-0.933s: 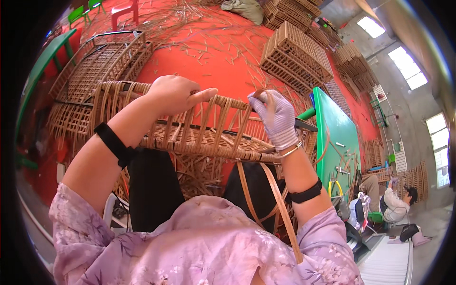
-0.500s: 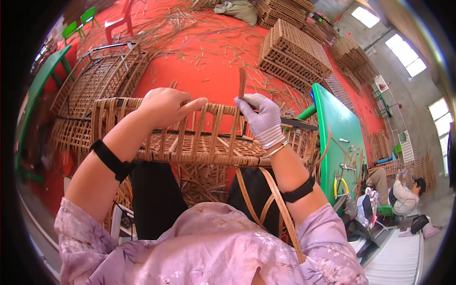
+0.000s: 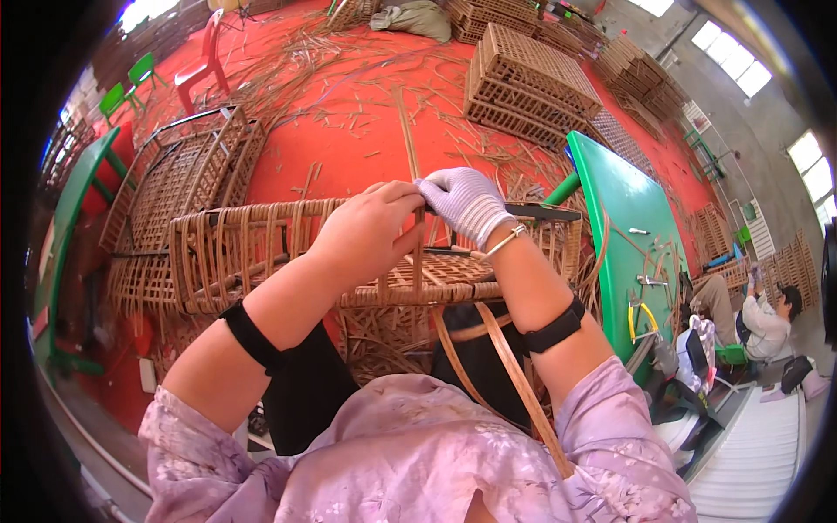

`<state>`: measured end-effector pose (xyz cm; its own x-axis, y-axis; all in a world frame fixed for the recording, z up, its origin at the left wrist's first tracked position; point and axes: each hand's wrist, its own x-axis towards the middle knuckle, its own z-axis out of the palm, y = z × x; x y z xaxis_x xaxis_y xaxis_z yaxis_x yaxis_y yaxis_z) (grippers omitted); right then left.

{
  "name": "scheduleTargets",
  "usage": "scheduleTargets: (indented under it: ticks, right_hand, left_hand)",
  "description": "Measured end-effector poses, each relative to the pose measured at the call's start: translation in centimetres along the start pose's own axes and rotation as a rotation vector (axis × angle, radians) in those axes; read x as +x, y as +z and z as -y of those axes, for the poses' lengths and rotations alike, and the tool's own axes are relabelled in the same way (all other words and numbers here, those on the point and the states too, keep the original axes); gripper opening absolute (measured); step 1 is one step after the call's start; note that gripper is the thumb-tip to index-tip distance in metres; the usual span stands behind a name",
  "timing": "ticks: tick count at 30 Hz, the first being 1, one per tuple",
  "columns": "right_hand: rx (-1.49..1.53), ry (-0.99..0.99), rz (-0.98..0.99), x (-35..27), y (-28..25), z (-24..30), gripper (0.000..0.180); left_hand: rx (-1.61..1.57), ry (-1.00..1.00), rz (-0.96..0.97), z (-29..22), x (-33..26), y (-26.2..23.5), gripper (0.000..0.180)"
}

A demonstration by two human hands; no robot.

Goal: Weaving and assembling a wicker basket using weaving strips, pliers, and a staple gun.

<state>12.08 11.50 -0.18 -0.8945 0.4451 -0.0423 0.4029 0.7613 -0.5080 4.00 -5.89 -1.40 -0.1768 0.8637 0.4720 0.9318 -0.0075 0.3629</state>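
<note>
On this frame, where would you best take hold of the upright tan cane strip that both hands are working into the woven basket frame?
Probably at the upright tan cane strip just above the woven rattan basket frame, pinched from both flat sides, from above. It is thin, flat and stands nearly vertical; the bare left hand and the gloved right hand meet at its top.

No packages, labels, signs or screens, seemingly

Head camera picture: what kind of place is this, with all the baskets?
Probably a basket-weaving workshop. Finished woven crates are stacked on the red floor, loose cane strips lie scattered about, and both hands, left hand and gloved right hand, pinch a cane strip on a half-woven basket.
</note>
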Motion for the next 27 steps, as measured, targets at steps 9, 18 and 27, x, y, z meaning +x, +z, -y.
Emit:
scheduleTargets:
  ticks: [9,18,27]
  right_hand:
    - [0.124,-0.445,-0.829,-3.5,3.5,-0.1,0.014]
    - [0.758,0.022,-0.102,-5.6,6.4,-3.1,0.042]
    - [1.187,0.072,0.041,-4.3,7.0,-2.7,0.027]
  left_hand:
    - [-0.049,-0.058,0.056,0.7,1.8,-0.5,0.027]
    - [-0.275,-0.301,0.2,2.1,3.9,-0.3,0.025]
    - [-0.393,-0.415,0.229,3.0,4.3,0.0,0.03]
